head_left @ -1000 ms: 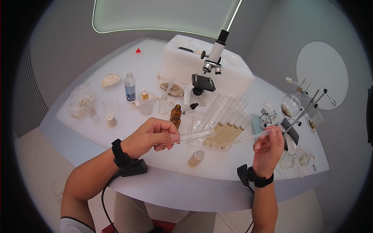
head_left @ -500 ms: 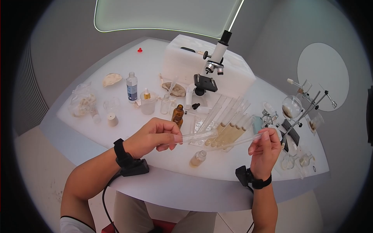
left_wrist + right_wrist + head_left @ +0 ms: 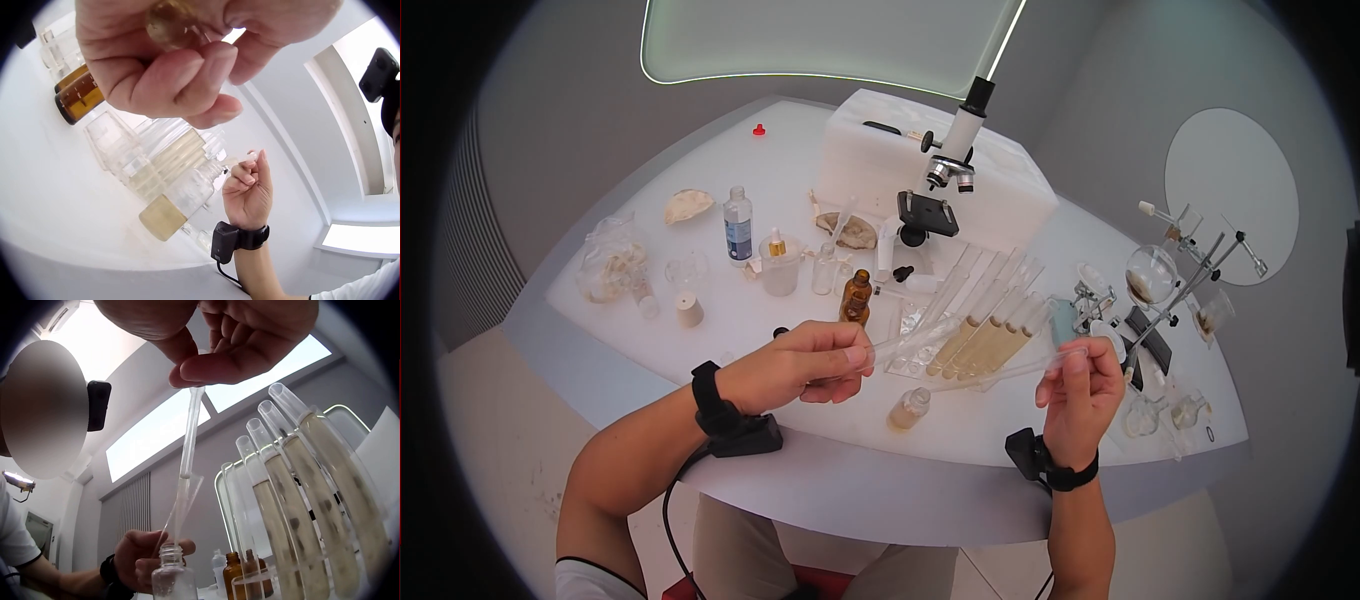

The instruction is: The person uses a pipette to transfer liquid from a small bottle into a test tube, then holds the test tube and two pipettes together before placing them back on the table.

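Note:
My left hand (image 3: 815,365) holds a clear test tube (image 3: 920,338) at a slant, its rim toward the right. The left wrist view shows the tube's rounded end, yellowish, between the curled fingers (image 3: 187,75). My right hand (image 3: 1085,390) pinches the top end of a clear plastic dropper (image 3: 192,437) between thumb and fingertips. The dropper's thin stem points down and left, overlapping the tube's open mouth in the right wrist view. Below stands an uncapped small glass bottle (image 3: 910,405) with pale yellow liquid.
A rack of test tubes (image 3: 985,340) with cloudy yellow liquid stands just beyond the hands, near a brown bottle (image 3: 856,297). Behind are a microscope (image 3: 940,180) and a labelled bottle (image 3: 738,228). A round flask on a stand (image 3: 1150,275) is at the right.
My right hand has moved slightly left and down with the dropper. My left hand has dipped a little, and the tube's mouth end now tilts higher.

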Demonstrator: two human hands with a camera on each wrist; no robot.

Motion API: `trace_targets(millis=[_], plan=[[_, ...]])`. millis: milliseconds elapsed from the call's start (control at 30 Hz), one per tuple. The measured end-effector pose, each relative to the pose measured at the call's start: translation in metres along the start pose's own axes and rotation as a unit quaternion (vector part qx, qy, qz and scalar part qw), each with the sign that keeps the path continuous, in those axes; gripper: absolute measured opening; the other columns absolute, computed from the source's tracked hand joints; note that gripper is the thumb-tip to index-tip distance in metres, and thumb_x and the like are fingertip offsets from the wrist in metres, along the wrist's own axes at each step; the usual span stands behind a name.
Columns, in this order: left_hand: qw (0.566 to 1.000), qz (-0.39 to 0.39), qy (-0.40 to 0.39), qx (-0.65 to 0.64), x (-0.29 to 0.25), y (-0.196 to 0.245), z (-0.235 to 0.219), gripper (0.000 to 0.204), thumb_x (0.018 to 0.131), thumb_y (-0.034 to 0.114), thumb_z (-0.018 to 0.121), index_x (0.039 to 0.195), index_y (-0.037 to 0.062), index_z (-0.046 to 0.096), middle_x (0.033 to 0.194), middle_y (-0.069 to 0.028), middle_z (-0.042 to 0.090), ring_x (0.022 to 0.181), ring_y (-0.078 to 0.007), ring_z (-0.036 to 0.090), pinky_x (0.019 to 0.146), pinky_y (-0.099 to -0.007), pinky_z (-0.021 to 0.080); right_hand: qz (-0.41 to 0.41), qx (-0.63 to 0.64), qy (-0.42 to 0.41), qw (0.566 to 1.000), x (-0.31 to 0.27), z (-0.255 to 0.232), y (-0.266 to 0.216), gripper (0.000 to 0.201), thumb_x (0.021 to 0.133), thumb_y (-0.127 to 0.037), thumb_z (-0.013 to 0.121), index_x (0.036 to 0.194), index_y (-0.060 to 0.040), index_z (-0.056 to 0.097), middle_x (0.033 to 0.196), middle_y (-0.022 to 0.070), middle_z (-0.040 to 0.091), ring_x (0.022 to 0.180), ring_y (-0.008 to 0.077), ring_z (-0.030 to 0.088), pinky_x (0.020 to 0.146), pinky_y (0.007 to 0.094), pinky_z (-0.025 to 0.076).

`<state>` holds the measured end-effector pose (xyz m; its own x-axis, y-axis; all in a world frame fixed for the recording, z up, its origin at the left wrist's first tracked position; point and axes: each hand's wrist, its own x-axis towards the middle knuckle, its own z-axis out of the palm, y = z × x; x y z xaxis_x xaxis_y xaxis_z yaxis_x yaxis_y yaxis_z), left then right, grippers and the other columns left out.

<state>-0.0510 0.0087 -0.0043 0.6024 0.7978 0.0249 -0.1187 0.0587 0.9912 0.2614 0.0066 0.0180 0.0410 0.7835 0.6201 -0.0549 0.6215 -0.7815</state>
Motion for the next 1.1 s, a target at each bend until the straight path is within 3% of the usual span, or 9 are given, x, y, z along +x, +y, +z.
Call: trace_targets(millis=[100, 233, 300, 333, 400, 533, 600, 1100], plan=[[0.999, -0.023, 0.018, -0.021, -0.0028, 0.007, 0.0056, 0.028, 0.1, 0.034, 0.055, 0.087, 0.0099, 0.054, 0.065, 0.004, 0.043, 0.056, -0.0042, 0.031, 0.051, -0.021, 0.025, -0.006, 0.006, -0.005, 1.0, -0.0007, 0.0008, -0.0009, 0.018, 0.097, -0.017, 0.062, 0.095, 0.0005, 0.057, 0.071, 0.0062, 0.061, 0.052, 0.0092, 0.055, 0.048, 0.0221, 0.045], [0.998, -0.039, 0.004, 0.045, -0.0029, 0.0036, 0.0036, 0.034, 0.099, 0.036, 0.058, 0.078, 0.0105, 0.054, 0.064, 0.0047, 0.045, 0.057, -0.0034, 0.033, 0.05, -0.0206, 0.024, -0.016, 0.012, -0.007, 1.0, -0.0014, -0.0011, 0.0008, 0.017, 0.097, -0.015, 0.063, 0.094, -0.0002, 0.055, 0.074, 0.0062, 0.061, 0.053, 0.0094, 0.056, 0.047, 0.0227, 0.046], [0.993, -0.034, 0.002, 0.109, -0.0023, 0.0027, 0.0033, 0.04, 0.098, 0.037, 0.06, 0.069, 0.0101, 0.054, 0.066, 0.0024, 0.057, 0.056, -0.0028, 0.037, 0.049, -0.021, 0.027, -0.017, 0.015, -0.013, 1.0, -0.0016, -0.0018, 0.0007, 0.016, 0.097, -0.014, 0.063, 0.093, -0.0004, 0.055, 0.074, 0.0062, 0.061, 0.054, 0.0094, 0.056, 0.047, 0.0229, 0.046], [0.993, -0.034, 0.001, 0.109, -0.0024, 0.0033, 0.0036, 0.04, 0.098, 0.037, 0.06, 0.069, 0.0101, 0.054, 0.066, 0.0024, 0.057, 0.056, -0.0028, 0.037, 0.049, -0.021, 0.027, -0.019, 0.016, -0.017, 1.0, -0.0017, -0.0018, 0.0007, 0.016, 0.097, -0.013, 0.063, 0.093, -0.0005, 0.055, 0.075, 0.0064, 0.061, 0.054, 0.0094, 0.056, 0.047, 0.0229, 0.047], [0.996, -0.07, 0.009, 0.061, -0.0026, 0.0051, 0.0053, 0.043, 0.098, 0.037, 0.059, 0.067, 0.009, 0.056, 0.078, -0.0046, 0.071, 0.056, -0.0032, 0.048, 0.05, -0.0212, 0.036, -0.022, 0.017, -0.022, 0.999, -0.002, -0.0017, 0.0005, 0.015, 0.096, -0.012, 0.063, 0.093, -0.0006, 0.054, 0.076, 0.0066, 0.061, 0.055, 0.0095, 0.057, 0.047, 0.023, 0.047], [0.994, -0.069, 0.022, 0.083, -0.002, 0.004, 0.0076, 0.042, 0.099, 0.036, 0.059, 0.067, 0.0078, 0.057, 0.09, -0.0101, 0.075, 0.06, -0.0054, 0.058, 0.054, -0.0222, 0.045, -0.018, 0.011, -0.018, 1.0, -0.003, -0.0003, -0.0009, 0.013, 0.096, -0.01, 0.063, 0.093, -0.0005, 0.054, 0.076, 0.007, 0.061, 0.055, 0.0094, 0.057, 0.048, 0.0231, 0.048], [0.993, -0.082, 0.02, 0.083, -0.0012, 0.0008, 0.0049, 0.035, 0.098, 0.031, 0.058, 0.074, 0.0055, 0.062, 0.106, -0.0166, 0.073, 0.073, -0.0104, 0.069, 0.059, -0.0232, 0.049, -0.02, 0.011, -0.016, 1.0, -0.0034, 0.0005, -0.0019, 0.013, 0.096, -0.009, 0.063, 0.093, -0.0004, 0.054, 0.076, 0.0071, 0.061, 0.055, 0.0095, 0.057, 0.048, 0.0231, 0.048], [0.99, -0.127, -0.001, 0.061, 0.0045, -0.0023, 0.0086, 0.033, 0.1, 0.032, 0.058, 0.081, 0.0047, 0.063, 0.115, -0.0159, 0.071, 0.099, -0.0176, 0.07, 0.076, -0.0269, 0.054, -0.026, 0.002, -0.05, 0.998, -0.0048, -0.0009, -0.0091, 0.014, 0.092, -0.007, 0.067, 0.098, 0.0025, 0.06, 0.074, 0.0068, 0.063, 0.057, 0.0093, 0.06, 0.052, 0.0215, 0.049]])
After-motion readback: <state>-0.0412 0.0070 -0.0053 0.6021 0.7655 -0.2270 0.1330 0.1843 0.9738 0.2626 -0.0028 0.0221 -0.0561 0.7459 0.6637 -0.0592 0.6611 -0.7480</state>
